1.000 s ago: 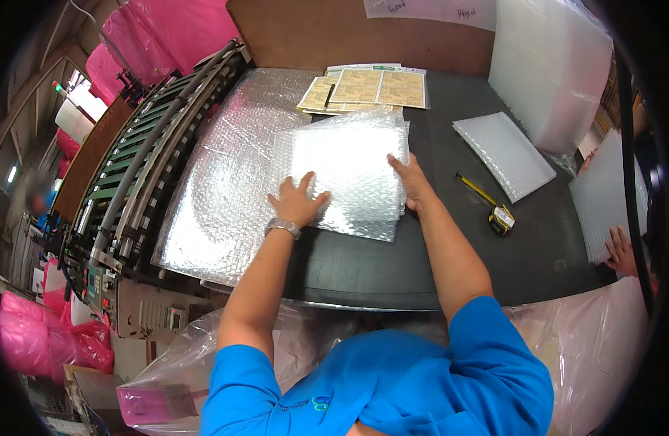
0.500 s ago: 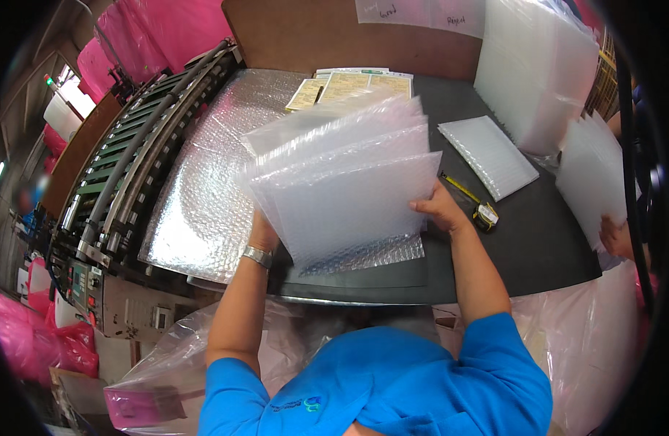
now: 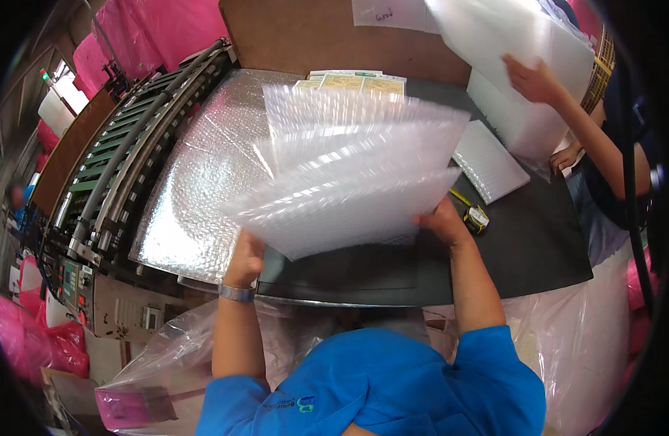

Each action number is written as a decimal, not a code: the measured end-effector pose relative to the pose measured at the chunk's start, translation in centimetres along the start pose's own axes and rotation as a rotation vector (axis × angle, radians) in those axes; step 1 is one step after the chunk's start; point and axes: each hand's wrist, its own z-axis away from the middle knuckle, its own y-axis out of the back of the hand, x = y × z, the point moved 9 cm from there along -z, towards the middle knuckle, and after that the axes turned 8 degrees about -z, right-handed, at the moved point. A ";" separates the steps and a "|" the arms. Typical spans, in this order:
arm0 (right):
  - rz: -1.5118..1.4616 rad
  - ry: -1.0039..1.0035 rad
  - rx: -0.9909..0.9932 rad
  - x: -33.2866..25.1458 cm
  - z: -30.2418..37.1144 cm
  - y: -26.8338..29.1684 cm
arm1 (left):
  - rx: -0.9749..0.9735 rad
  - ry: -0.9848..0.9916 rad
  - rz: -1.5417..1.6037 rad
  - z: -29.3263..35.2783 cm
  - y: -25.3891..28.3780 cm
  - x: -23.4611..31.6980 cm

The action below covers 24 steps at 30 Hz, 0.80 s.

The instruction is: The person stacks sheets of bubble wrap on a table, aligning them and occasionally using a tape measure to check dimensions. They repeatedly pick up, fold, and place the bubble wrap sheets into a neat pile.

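Note:
Over the dark table I hold a fanned bundle of clear bubble-wrap bags (image 3: 349, 211), partly blurred by motion. My right hand (image 3: 445, 221) grips the bundle's right edge, its fingers partly behind the sheets. At the lower left corner, my left hand (image 3: 245, 258) is closed on the bundle, with a watch on that wrist and the fingertips hidden. Beyond the bundle lie printed paper forms (image 3: 363, 83), partly covered by the bags. A yellow-and-black tape measure (image 3: 476, 219) rests just right of my right hand, its blade partly out.
A flat bubble-wrap pack (image 3: 490, 163) lies on the table (image 3: 523, 254) at right. Behind it stands a tall stack of bags (image 3: 509, 120), where a co-worker's hand (image 3: 534, 80) holds more sheets. Silver bubble sheet (image 3: 182, 211) covers the table's left; a roller conveyor (image 3: 123, 152) runs beside it.
The bundle has tilted and fanned out further, its upper sheets swinging right. My left hand has come out lower left. The co-worker's sheets have been raised from the right side onto the tall stack.

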 end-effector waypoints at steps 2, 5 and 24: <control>0.118 -0.077 -0.077 1.0 0.7 -0.7 | -0.077 -0.051 -0.283 0.7 -0.4 -2.3; 0.129 -0.109 0.009 0.8 1.0 -1.3 | 0.008 0.139 -0.085 0.6 -1.4 -4.2; 0.091 -0.068 0.138 -0.4 2.8 -0.6 | 0.161 -0.062 -0.312 1.6 -2.8 -2.9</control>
